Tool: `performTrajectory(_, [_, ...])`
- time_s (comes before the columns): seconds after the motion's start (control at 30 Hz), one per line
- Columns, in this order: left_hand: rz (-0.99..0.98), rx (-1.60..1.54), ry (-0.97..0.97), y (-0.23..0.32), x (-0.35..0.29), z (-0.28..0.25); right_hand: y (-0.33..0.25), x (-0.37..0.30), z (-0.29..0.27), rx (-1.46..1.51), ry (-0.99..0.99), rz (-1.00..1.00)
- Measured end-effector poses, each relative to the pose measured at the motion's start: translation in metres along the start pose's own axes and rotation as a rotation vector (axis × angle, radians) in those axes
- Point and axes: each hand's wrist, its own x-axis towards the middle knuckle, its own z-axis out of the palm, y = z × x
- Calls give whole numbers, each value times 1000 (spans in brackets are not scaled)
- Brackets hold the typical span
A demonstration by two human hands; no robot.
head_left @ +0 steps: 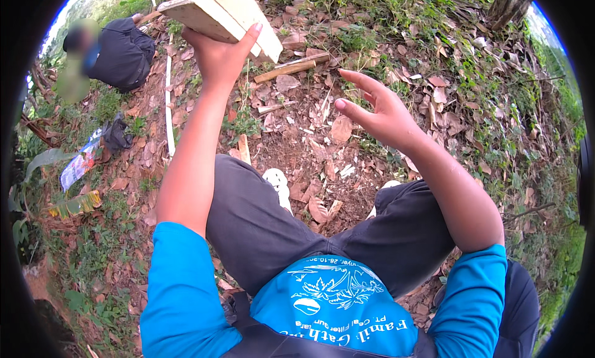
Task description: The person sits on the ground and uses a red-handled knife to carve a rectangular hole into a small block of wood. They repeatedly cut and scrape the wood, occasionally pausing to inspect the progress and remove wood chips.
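Nearest, your right hand (385, 113) floats bare over your knee, fingers spread, holding nothing, probably poised to help steady the load. Your left hand (220, 56) is raised higher, gripping two pale planks (224, 12) from beneath, thumb clamped on their near face so they stay stacked. Beyond, a wood offcut (285, 71) and a thin white strip (168, 98) lie on leaf litter. Farthest left, another person (121, 51) crouches.

Soft, even daylight; faint shadows; fisheye bending (black vignette) at edges.
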Motion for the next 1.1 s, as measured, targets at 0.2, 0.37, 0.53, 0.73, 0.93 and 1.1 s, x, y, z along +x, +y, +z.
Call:
performTrajectory(0.2, [-13,-130,42,-23,9,-10,5,-2,0,8,60,-61])
performTrajectory(0.37, [61,-201,92,-31,23,-18,9,-3,-1,1,61,-69])
performTrajectory(0.53, [-42,-344,85,-42,26,-32,5,-2,-3,-15,41,-46])
performTrajectory(0.73, [18,-293,-57,-47,25,-38,10,-6,-2,1,33,-23])
performTrajectory(0.93, [41,-260,68,-50,34,-33,4,-1,-2,-19,1,-28])
performTrajectory(1.1, [54,-244,-96,-45,24,-51,4,-5,-1,-7,-47,6])
